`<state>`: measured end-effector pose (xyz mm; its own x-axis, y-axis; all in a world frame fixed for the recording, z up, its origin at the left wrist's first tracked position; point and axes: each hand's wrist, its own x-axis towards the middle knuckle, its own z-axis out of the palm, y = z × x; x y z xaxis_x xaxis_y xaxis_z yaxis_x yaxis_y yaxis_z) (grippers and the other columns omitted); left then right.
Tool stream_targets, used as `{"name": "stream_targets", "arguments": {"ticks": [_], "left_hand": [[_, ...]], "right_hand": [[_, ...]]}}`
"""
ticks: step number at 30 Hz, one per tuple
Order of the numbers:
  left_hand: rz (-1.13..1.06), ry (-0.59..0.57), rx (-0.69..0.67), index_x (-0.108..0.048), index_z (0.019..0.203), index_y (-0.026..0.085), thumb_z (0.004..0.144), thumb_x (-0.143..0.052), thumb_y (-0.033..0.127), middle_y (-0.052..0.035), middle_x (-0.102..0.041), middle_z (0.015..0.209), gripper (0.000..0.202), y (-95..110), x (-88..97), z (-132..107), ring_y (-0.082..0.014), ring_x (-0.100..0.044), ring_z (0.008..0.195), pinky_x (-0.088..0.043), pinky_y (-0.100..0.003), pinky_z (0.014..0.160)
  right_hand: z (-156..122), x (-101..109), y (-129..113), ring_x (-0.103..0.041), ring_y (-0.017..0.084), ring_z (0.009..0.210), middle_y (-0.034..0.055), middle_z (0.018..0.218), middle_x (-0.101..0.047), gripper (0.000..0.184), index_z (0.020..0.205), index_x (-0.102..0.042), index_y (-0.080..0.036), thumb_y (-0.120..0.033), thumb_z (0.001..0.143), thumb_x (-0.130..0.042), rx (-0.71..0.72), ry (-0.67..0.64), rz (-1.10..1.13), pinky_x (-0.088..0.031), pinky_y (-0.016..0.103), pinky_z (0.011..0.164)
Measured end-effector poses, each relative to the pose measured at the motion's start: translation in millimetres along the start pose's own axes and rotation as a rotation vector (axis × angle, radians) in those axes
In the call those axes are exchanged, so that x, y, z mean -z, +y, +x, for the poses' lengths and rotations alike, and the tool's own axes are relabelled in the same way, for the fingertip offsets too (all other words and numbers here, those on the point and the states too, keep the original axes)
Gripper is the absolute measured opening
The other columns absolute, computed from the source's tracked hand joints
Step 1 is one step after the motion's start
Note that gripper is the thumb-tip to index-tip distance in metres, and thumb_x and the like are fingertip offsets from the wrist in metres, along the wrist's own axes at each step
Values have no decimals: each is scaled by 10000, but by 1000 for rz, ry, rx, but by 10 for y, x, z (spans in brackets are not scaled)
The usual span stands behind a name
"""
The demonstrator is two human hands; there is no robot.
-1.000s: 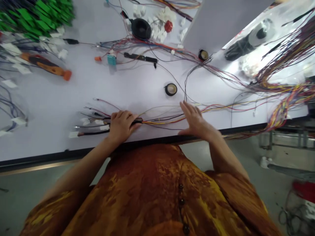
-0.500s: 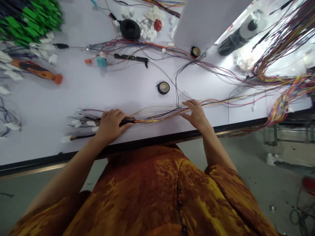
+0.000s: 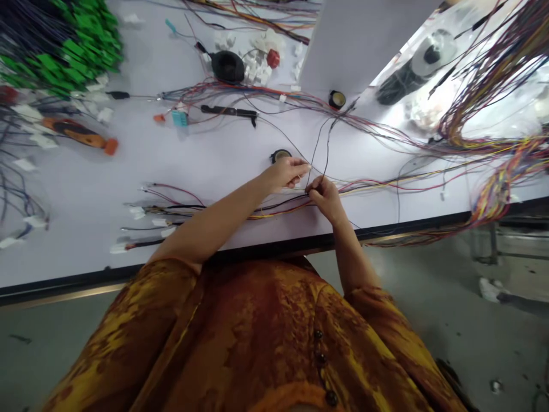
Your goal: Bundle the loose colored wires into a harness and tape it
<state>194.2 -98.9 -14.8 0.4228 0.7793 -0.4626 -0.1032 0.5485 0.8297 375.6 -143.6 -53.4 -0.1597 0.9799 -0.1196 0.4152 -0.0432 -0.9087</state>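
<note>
My left hand (image 3: 286, 174) is closed, fingertips pinched beside a thin black wire (image 3: 326, 154), just below a tape roll (image 3: 281, 154); my right hand (image 3: 326, 200) grips the coloured wire bundle (image 3: 278, 207) mid-frame.

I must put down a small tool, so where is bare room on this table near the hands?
Bare white tabletop lies between the orange-handled screwdriver, the black tape roll and the loose wire ends. Right of the right hand, multicoloured wire bundles crowd it.

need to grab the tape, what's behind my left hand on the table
A small black roll of tape sits just past the left hand, its near edge covered by the fingers. Whatever lies directly under the palm is hidden.
</note>
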Motion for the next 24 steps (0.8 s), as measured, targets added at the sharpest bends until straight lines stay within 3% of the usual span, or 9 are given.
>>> {"name": "stream_targets", "arguments": {"ticks": [5,8,10,12,15,18,20,22,24], "left_hand": [[102,148,-64,-541,921,159,894,-683,125,25,-563,794,149,-31,-73,-37,-28,-490,541,-313,-175,467],[4,74,-10,-541,933,150,962,-591,149,33,-543,749,58,-25,-156,3,-24,-445,483,-270,-187,446],[-30,31,-47,-557,828,137,1027,-477,199,54,-455,640,224,42,-172,-26,-22,-354,436,-234,-194,436],[-37,89,-177,-533,725,151,1060,-397,246,60,-390,574,373,178,-81,-163,-34,-325,426,-232,-196,437],[-123,284,-427,-450,669,183,1062,-353,237,51,-392,557,408,472,359,-582,-49,-346,444,-245,-184,442],[-361,609,-488,-357,704,200,1096,-225,267,70,-307,566,419,686,1102,-1112,-56,-259,456,-179,-170,422],[-409,799,-485,-375,756,197,1107,-174,339,75,-293,576,428,685,1627,-1402,-63,-265,487,-176,-158,420],[-386,981,-451,-358,749,186,1104,-189,235,77,-296,576,396,577,2070,-1578,-57,-273,513,-258,-121,448],[-368,1006,-306,-381,748,165,1076,-206,117,71,-378,584,375,426,2380,-1640,-38,-330,540,-332,-95,503]], "right_hand": [[-13,-28,26,-450,120,564,-36,704,-627,134,810,-436,-245,-219,723,-535,65,31,-100,-373,288,623],[-21,-22,24,-422,122,546,-52,650,-543,123,797,-444,-245,-252,760,-561,73,61,-149,-349,286,594],[-20,-22,12,-427,128,550,-56,636,-500,125,802,-446,-245,-273,784,-566,79,65,-177,-351,288,594],[-12,-28,-5,-462,142,583,-46,657,-505,119,825,-450,-245,-283,800,-560,91,69,-237,-368,299,623],[7,-41,-20,-521,175,656,-13,720,-560,116,863,-455,-246,-287,809,-549,76,72,-357,-392,325,680],[27,-52,-22,-556,201,698,16,761,-605,110,885,-478,-243,-290,808,-540,43,61,-426,-405,342,706],[36,-62,-35,-572,210,709,23,774,-631,140,938,-521,-235,-294,812,-532,20,55,-455,-415,345,715],[38,-80,-78,-590,221,724,27,780,-655,253,1060,-566,-216,-293,823,-521,-12,47,-489,-432,348,723],[26,-111,-155,-616,238,765,44,826,-687,406,1240,-565,-190,-276,849,-498,-44,29,-559,-454,359,738]]}}
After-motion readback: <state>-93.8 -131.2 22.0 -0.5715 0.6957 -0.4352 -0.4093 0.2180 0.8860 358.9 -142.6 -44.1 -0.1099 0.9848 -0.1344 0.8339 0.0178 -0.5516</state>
